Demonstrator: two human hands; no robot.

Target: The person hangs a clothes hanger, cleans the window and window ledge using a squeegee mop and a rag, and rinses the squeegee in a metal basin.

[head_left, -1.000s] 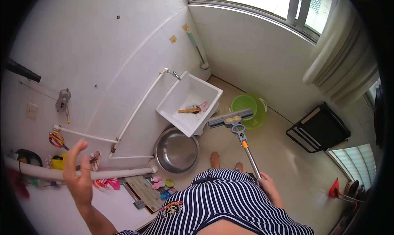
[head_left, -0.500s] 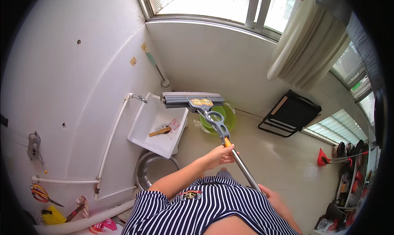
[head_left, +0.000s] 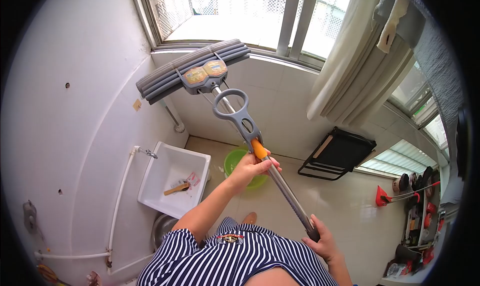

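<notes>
Labels (head_left: 196,75) on the mop (head_left: 162,80) looked illegible to me as left hand (head_left: 248,170) and right hand (head_left: 324,242) clamped fingers around its pole (head_left: 288,191).

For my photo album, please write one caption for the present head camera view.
Both hands, left and right, hold a mop raised above a white sink and green basin.

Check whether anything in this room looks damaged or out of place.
Two dark spots mar the left wall, perhaps old screw holes. In the sink, a wooden-handled tool lies loose beside a pinkish scrap, as if left behind. Nothing else clearly stands out.
</notes>
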